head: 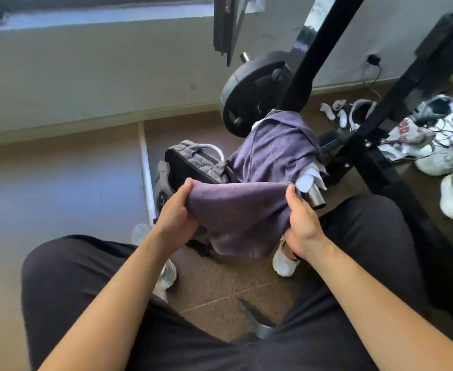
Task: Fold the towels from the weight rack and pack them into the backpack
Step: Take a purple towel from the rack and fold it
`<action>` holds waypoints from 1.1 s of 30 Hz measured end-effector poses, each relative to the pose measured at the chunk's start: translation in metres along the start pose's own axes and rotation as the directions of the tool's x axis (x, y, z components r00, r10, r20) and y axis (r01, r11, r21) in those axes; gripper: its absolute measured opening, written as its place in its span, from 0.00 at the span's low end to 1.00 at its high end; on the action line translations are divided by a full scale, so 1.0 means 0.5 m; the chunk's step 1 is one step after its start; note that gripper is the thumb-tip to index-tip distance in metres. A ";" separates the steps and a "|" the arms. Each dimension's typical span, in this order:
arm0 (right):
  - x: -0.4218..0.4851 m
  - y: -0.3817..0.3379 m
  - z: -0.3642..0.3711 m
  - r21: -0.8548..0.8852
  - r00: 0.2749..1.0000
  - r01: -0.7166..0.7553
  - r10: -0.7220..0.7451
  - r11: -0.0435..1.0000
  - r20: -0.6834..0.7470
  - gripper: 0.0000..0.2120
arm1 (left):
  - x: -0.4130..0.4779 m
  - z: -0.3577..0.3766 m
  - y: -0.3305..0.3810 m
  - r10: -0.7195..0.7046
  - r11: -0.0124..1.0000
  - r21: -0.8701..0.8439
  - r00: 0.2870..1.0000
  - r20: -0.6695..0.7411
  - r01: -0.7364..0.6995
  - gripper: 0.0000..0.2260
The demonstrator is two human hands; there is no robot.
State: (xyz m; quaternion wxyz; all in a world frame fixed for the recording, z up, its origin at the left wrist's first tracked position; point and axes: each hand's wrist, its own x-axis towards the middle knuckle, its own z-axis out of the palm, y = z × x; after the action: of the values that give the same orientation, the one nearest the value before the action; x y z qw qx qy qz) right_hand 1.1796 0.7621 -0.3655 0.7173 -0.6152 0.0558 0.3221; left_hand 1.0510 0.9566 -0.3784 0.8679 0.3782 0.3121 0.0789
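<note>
A purple towel hangs stretched between my two hands above the floor. My left hand grips its left edge, and my right hand grips its right edge. Behind it, another purple towel is draped over the bar of the black weight rack, with a white cloth showing underneath at the bar's metal end. A grey backpack stands on the floor just left of the draped towel, its lower part hidden by the held towel.
A black weight plate sits on the bar behind the towels. White shoes, cables and a bag lie on the floor at right. My knees in black trousers frame the view, and a low wall runs along the left.
</note>
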 end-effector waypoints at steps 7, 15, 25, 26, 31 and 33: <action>-0.031 -0.030 0.002 0.186 0.934 -0.234 0.167 0.954 0.317 0.23 | -0.024 -0.028 0.003 -0.011 0.967 -0.255 1.000 0.008 0.012 0.23; -0.026 -0.050 -0.004 0.170 0.909 -0.272 0.195 0.947 0.367 0.20 | -0.020 -0.029 -0.067 -0.288 0.958 0.014 0.952 0.106 0.288 0.21; -0.023 -0.048 -0.019 0.128 0.926 -0.278 0.230 0.952 0.298 0.25 | -0.056 -0.032 -0.040 -0.124 0.974 -0.125 0.907 0.402 0.189 0.30; -0.022 -0.050 -0.019 0.140 0.940 -0.258 0.215 0.956 0.263 0.25 | -0.054 -0.033 -0.039 -0.104 0.978 -0.135 0.934 0.341 0.158 0.32; -0.004 -0.044 -0.032 0.191 0.994 -0.085 0.070 0.978 0.082 0.27 | -0.044 -0.064 -0.022 -0.025 0.990 -0.138 0.998 0.059 0.034 0.25; 0.001 -0.035 -0.037 0.197 0.997 -0.056 0.042 0.979 0.071 0.28 | -0.039 -0.088 -0.017 -0.029 0.997 -0.079 0.995 -0.098 0.021 0.19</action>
State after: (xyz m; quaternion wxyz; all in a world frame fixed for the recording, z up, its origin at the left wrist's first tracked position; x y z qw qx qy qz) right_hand 1.1951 0.7445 -0.3552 0.7684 -0.5279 0.0788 0.3530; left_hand 1.0085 0.9701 -0.3980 0.8664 0.3357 0.3561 0.0989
